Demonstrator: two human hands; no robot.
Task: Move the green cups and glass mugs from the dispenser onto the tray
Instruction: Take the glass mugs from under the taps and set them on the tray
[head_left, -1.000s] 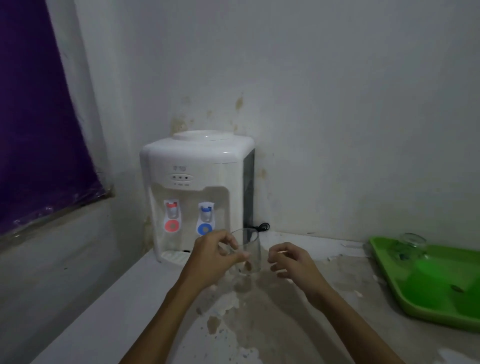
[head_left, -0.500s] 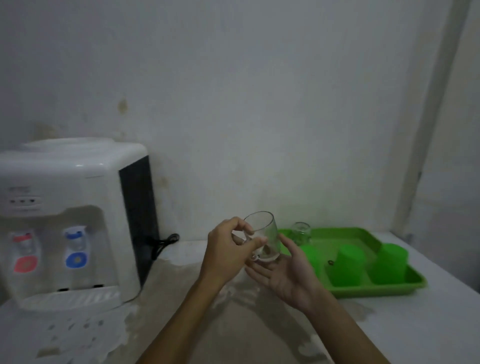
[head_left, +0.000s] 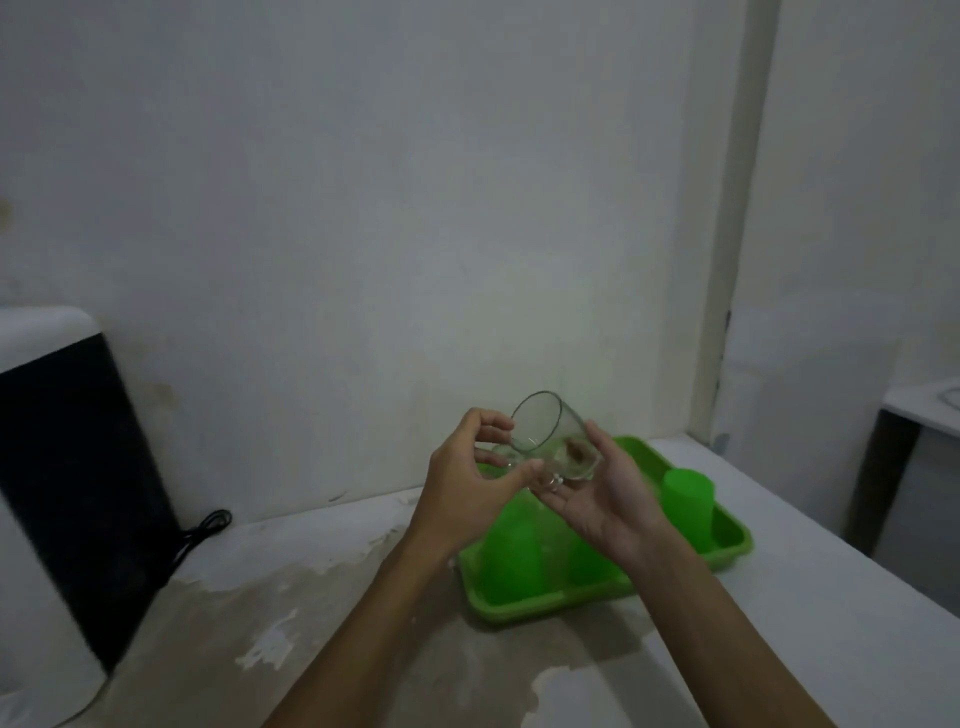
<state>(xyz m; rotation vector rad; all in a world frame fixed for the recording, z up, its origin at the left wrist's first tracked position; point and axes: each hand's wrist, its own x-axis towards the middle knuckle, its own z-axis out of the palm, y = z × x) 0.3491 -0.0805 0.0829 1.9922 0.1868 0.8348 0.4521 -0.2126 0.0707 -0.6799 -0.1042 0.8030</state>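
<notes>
Just then, a clear glass mug (head_left: 550, 441) was held up in the air, over the near end of the flat green plastic tray (head_left: 727, 545). It was tipped on its side, with its round mouth turned up and to the left. The left hand (head_left: 467, 499) was closed on it, with the thumb and fingers pinched near the rim and the small handle. The right hand (head_left: 608, 493) was kept open and flat under the bottom of the mug, like a little shelf, and seemed to touch it. Upside-down green plastic cups (head_left: 687, 501) were seen standing on the tray already. The white water dispenser with a black side (head_left: 67, 493) was left well apart, at the far left of the stained white counter (head_left: 311, 623).

The mug was judged to be hard, smooth and a bit heavy. It could be broken if dropped, and it might be slippery if wet. It would best be held by the handle or around the thick bottom.
</notes>
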